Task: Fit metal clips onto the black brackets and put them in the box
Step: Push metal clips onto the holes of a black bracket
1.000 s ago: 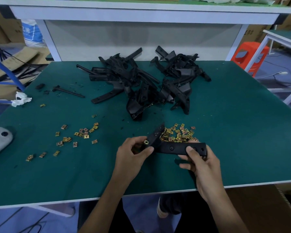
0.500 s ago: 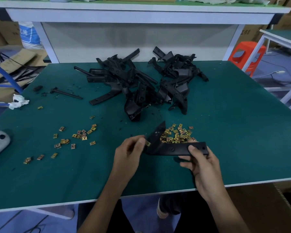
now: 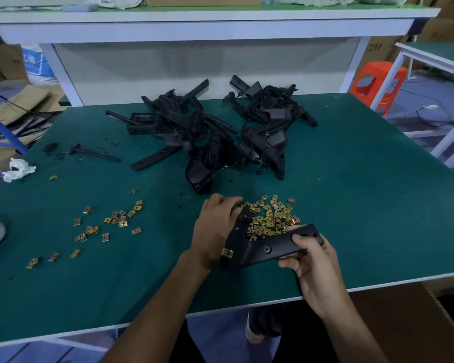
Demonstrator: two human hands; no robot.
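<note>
1. The right hand grips one end of a black bracket. Its fingers are curled round that end, thumb on top and the other fingers underneath.
2. The bracket is bent like an elbow and held just above the near part of the green worktop. One arm runs right into the right hand; the other points up and away, towards the left hand.
3. A brass clip sits on the bracket's left edge, near the bend.
4. The left hand lies palm down beside the bracket's upright arm. Its fingers curl down at the left edge of the clip pile. The bracket hides part of them, and I cannot tell whether they pinch a clip.
5. The clip pile lies on the worktop just behind the held bracket, between the two hands.
6. Loose clips are scattered over the left of the worktop, well apart from the pile.
7. A tangled heap of brackets fills the far middle of the worktop.
8. A thin black rod lies left of the heap, and a crumpled white rag sits at the left edge.
9. A cardboard box stands below the worktop's near right edge, under the right forearm.
10. An orange stool stands on the floor beyond the far right corner.
</note>
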